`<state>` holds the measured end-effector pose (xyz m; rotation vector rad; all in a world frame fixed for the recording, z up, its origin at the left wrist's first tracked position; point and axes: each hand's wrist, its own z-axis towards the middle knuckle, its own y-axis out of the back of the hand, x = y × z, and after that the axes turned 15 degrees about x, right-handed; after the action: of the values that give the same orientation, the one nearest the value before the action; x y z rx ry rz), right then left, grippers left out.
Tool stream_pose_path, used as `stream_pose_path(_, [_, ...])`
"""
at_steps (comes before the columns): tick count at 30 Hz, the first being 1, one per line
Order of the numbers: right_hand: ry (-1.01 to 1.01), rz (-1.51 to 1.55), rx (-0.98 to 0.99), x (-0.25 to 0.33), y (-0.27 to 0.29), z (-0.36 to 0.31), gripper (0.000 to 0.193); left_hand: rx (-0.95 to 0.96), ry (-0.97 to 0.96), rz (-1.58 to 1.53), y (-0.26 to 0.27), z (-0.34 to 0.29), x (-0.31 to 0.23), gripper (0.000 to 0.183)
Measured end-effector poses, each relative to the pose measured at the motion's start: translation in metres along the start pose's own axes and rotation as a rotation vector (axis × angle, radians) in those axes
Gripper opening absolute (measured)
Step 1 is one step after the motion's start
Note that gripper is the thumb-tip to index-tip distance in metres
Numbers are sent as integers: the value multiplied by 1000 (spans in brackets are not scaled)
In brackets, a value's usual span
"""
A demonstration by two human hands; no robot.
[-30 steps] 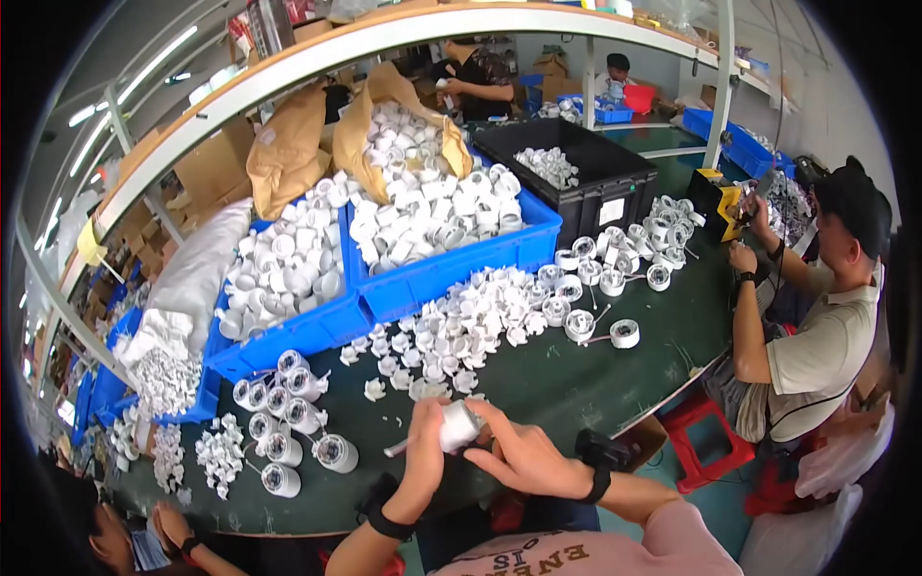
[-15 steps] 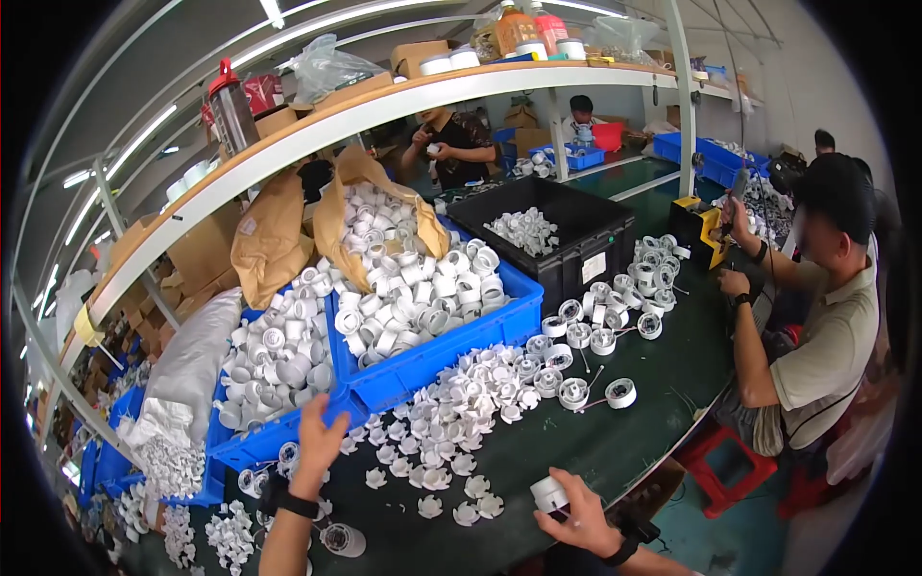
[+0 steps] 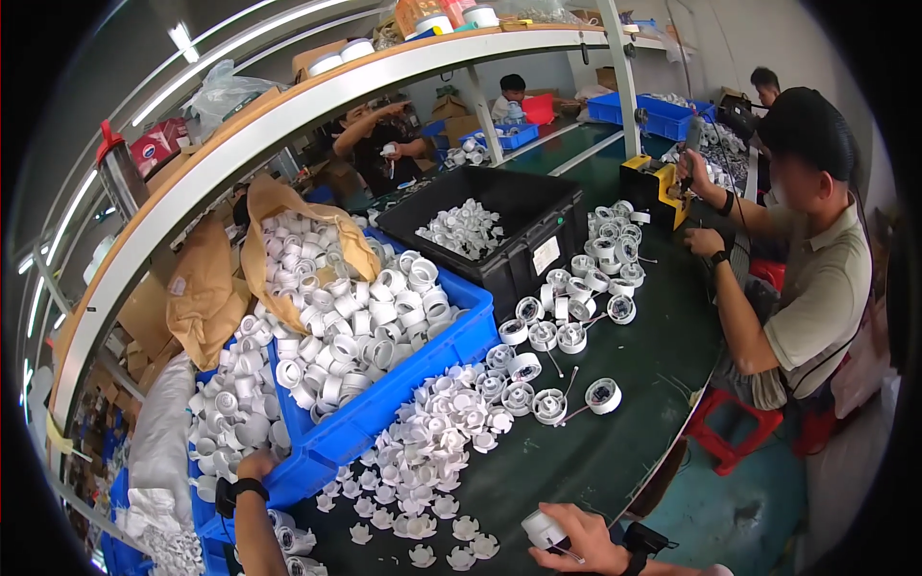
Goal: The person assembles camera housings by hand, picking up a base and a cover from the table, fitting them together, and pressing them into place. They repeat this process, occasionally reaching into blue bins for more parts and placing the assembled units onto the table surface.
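While the right hand [image 3: 584, 540] grasps a white cylindrical housing [image 3: 544, 529] by its round side, over the near edge of the bench [image 3: 538, 461], the left hand [image 3: 255, 466] reaches over the rim of the left blue bin [image 3: 281, 490], among loose white cups [image 3: 235, 408]. From where I stand, its fingers are mostly lost among the cups, so I cannot tell whether they have closed on one.

That housing looks like thin moulded plastic, and I would expect it to be light and stiff, hardly giving under a normal squeeze. Its smooth, curved wall could slip or roll if pinched at one spot, so thumb and fingers set opposite each other around the side seem the surest hold. A thin lead [image 3: 569, 554] shows just below the right hand; I judge it the fragile part, better left free than tugged.

The cups around the left hand look just as light and rigid, easiest to lift by rim or outer wall. Between the two hands, white petal-edged pieces [image 3: 437, 422] lie heaped; their thin points might snap if pressed.
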<state>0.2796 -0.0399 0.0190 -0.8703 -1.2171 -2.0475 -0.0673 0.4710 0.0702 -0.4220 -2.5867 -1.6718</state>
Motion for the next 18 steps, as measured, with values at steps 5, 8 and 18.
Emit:
stream_pose_path(5, [-2, -49, -11, 1, -1, 3, 63, -31, 102, 116, -16, 32, -3, 43])
stream_pose_path(8, [38, -18, -2, 1, 0, 4, 62, 15, 140, 187, -19, 52, 21, 43])
stream_pose_path(18, [30, -68, 17, -8, -3, 4, 63, 42, 204, -16, -8, 19, 2, 51])
